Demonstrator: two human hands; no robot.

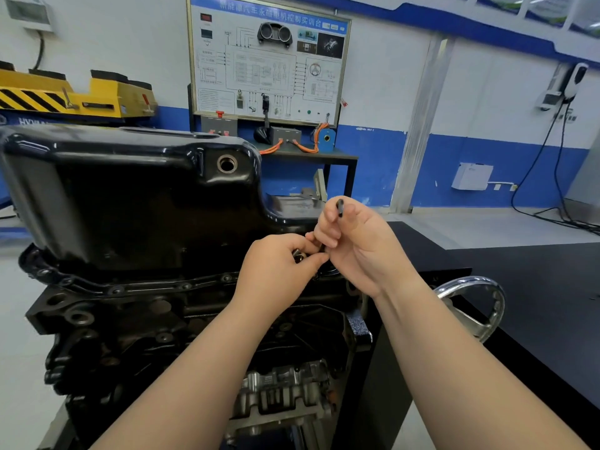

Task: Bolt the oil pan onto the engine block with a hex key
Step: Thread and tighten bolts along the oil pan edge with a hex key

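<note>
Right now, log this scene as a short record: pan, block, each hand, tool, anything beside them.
oil pan: black, seated on the engine block
drain hole: no plug in it
flange bolts: several in place along the near edge
left hand: pinches a small metal part, likely a bolt, at the flange
right hand: grips the hex key, one end above the fingers
beside: chrome handwheel

The oil pan [130,196] is sitting on the engine block [156,336]; both hands are meeting at the pan's right end — the left hand [279,267], pinching a small metal piece [297,255], just left of the right hand [360,245], which is gripping the hex key [340,207]; a handwheel [477,303] is sitting right of the block — a wiring board [269,60] standing behind.
</note>
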